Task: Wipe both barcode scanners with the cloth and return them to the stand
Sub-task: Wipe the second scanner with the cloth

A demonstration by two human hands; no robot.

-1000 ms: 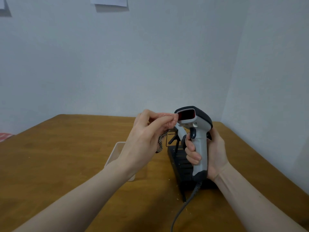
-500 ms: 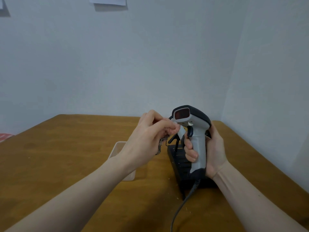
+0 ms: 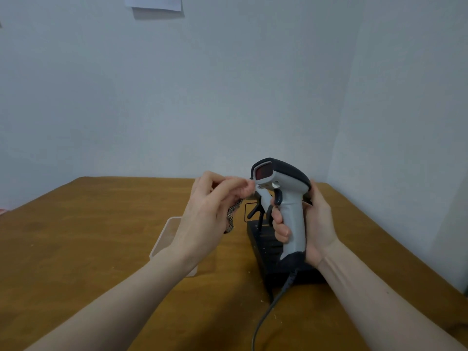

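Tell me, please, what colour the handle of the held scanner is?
Light grey, with a dark base where the cable joins; the scanner shows only in the head view.

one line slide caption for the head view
Right hand grips a barcode scanner above its stand; left hand pinches the cloth at its nose.

We are looking at a corner of a plain room. Two pale grey-blue walls (image 3: 228, 97) are meeting in a vertical seam to the right of centre. A sheet of white paper (image 3: 153, 2) is hanging high on the far wall, cut off by the top edge and casting a soft shadow below it. A brown wooden worktop (image 3: 76, 249) is filling the lower half, reaching into the corner. Soft, even light is falling everywhere.
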